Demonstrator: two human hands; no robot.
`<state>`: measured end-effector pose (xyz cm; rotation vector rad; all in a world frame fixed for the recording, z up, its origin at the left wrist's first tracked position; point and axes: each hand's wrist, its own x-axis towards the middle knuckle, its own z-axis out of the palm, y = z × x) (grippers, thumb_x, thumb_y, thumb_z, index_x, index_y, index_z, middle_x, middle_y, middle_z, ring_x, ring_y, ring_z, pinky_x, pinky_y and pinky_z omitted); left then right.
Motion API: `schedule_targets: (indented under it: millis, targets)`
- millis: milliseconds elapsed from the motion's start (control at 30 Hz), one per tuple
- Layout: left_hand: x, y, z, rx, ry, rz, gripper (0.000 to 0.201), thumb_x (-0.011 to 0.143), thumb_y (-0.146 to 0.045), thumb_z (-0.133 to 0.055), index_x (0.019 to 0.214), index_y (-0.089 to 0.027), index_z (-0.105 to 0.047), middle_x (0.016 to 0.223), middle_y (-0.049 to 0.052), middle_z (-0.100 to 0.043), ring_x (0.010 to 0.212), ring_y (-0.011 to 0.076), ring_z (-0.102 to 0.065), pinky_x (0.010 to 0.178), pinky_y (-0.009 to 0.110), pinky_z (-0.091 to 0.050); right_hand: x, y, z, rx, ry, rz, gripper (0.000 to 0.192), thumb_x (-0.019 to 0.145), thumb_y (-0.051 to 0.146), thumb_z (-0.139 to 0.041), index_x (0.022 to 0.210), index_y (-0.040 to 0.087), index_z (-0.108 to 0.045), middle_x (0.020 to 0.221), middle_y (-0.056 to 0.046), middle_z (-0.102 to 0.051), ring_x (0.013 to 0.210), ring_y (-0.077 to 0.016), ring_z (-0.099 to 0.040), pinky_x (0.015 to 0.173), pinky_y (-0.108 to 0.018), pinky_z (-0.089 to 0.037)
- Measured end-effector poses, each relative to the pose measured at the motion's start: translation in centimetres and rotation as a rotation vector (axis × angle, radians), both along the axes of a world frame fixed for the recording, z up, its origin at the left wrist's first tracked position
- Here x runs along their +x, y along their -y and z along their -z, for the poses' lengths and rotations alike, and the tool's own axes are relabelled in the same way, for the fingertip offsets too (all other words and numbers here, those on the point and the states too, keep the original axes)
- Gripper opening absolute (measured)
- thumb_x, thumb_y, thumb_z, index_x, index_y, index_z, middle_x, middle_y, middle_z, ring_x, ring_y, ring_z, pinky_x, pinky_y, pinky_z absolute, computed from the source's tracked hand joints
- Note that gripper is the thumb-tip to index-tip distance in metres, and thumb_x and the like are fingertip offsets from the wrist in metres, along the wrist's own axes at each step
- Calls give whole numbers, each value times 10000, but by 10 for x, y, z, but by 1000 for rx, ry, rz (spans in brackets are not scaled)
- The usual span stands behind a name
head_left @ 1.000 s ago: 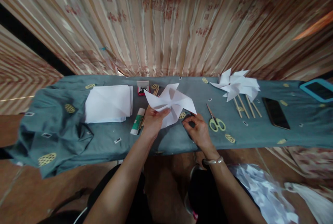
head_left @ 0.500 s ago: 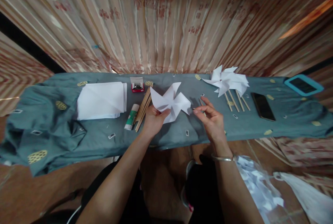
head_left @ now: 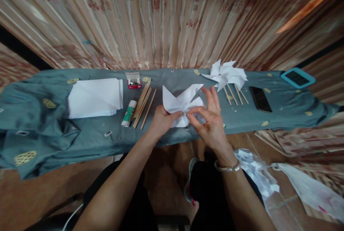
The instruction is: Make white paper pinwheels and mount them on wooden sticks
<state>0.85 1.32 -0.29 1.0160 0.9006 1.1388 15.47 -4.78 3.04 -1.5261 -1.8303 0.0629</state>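
A white paper pinwheel (head_left: 174,102) with folded blades is held above the table by my left hand (head_left: 162,120), its thumb pressing near the middle of the paper. Over the pinwheel's centre, my right hand (head_left: 208,120) pinches a small metal thumbtack (head_left: 186,113) between thumb and forefinger, the other fingers raised. The fingertips partly hide the tack, and I cannot tell whether its point is in the paper. Left of my hands lie several wooden sticks (head_left: 142,104), one apart from the bunch. A red open box of tacks (head_left: 134,83) stands behind them.
A glue stick (head_left: 129,113) and a stack of white paper (head_left: 94,98) lie to the left. Pinwheels on sticks (head_left: 227,73), a black phone (head_left: 260,99) and a blue-framed tablet (head_left: 297,78) are on the right. A clear bag of paper scraps (head_left: 255,172) sits on the floor.
My right hand has moved left with the thumbtack, from beside the pinwheel to its centre. The pinwheel has turned slightly. The camera view has shifted a little.
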Motion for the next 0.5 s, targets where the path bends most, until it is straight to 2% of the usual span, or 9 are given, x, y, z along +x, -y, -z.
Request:
schedule_targets:
  millis: [233, 500]
  targets:
    - [-1, 4, -1, -31, 29, 33, 196, 520, -231, -811, 682, -152, -732, 717, 31, -736, 665, 206, -658, 653, 326, -540, 2, -2, 1, -4, -38, -20, 125, 861, 309, -589, 801, 266, -690, 1527, 58, -367, 1486, -307, -134, 1149, -596, -227]
    - [0, 6, -4, -99, 72, 70, 204, 497, -211, -811, 673, -153, -728, 676, 14, -722, 613, 182, -641, 615, 295, -520, 7, 0, 3, -16, -60, -23, 121, 861, 327, -601, 813, 263, -692, 1547, 56, -334, 1485, -303, -140, 1161, -582, -206]
